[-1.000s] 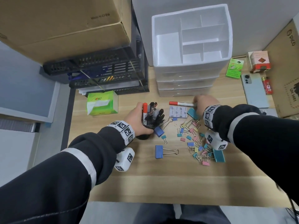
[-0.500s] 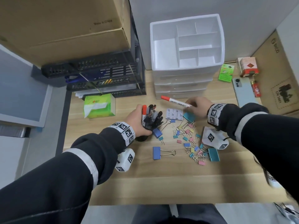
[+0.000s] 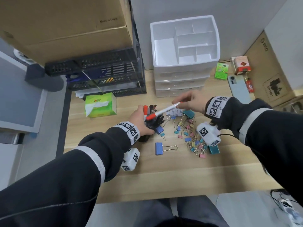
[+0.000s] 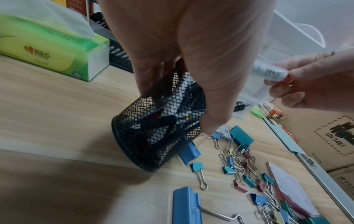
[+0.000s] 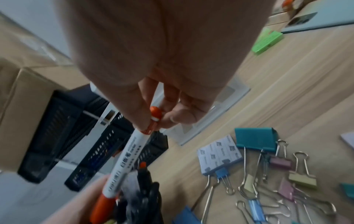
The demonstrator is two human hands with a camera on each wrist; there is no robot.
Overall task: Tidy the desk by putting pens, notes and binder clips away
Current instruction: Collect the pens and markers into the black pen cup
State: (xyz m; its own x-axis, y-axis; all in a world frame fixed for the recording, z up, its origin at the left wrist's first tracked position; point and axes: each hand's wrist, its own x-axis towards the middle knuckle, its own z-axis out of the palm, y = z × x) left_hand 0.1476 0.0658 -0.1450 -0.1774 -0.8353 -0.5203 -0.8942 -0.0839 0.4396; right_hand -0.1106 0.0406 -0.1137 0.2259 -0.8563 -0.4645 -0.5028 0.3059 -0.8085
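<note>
My left hand [image 3: 139,119] grips a black mesh pen cup [image 4: 159,136] that stands tilted on the desk and holds several pens. My right hand [image 3: 188,102] pinches the back end of a white marker with an orange cap [image 3: 162,111]; its capped end points down over the cup's mouth [image 5: 101,206]. Several coloured binder clips [image 3: 188,133] lie scattered to the right of the cup, with a large blue clip [image 3: 159,148] in front. A small pad of notes [image 3: 174,112] lies under the marker, and a pink-edged notepad [image 4: 291,191] lies at the right.
A white drawer organiser [image 3: 183,46] with open top compartments stands at the back. Black mesh trays [image 3: 101,76] under a cardboard box [image 3: 65,27] sit back left, beside a green tissue pack [image 3: 100,104]. A phone [image 3: 239,89] and small boxes lie at the right.
My right hand has lifted the marker off the desk and swung it left, so that its orange cap now hangs over the pen cup. The left hand has kept hold of the cup.
</note>
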